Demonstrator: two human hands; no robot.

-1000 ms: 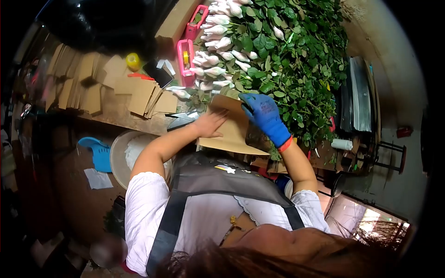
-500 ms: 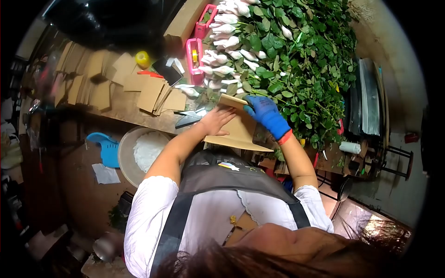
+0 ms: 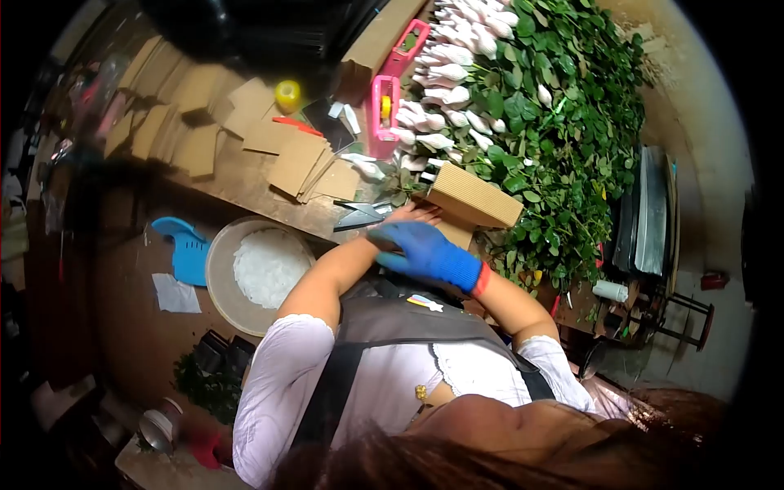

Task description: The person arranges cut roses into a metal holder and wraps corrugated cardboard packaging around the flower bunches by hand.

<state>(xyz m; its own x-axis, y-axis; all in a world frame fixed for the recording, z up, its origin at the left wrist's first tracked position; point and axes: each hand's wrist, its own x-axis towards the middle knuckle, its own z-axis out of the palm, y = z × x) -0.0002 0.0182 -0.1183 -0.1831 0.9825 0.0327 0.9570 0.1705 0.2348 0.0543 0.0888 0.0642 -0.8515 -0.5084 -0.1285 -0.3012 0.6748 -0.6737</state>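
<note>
My left hand (image 3: 418, 213) is bare and lies flat on a piece of brown cardboard (image 3: 459, 232), its fingers stretched out. A ribbed corrugated flap (image 3: 475, 196) of the cardboard stands up just beyond the fingertips. My right hand (image 3: 429, 255), in a blue glove with a red cuff, crosses over my left wrist and covers part of it. Its fingers point left with the thumb apart, and nothing shows in them; whether it touches the wrist I cannot tell. Metal scissors (image 3: 361, 216) lie left of my left hand.
Leafy rose stems (image 3: 563, 122) with white-netted buds (image 3: 449, 73) are heaped at the right. Pink tape dispensers (image 3: 384, 122) stand beside them. Cardboard pieces (image 3: 298, 163) and a yellow tape roll (image 3: 287, 95) lie left. Below the table edge is a tub (image 3: 219, 282) of white material.
My right hand has let go of the cardboard's folded edge and moved left over my left wrist. The corrugated flap now faces me more. The whole view has shifted somewhat.
</note>
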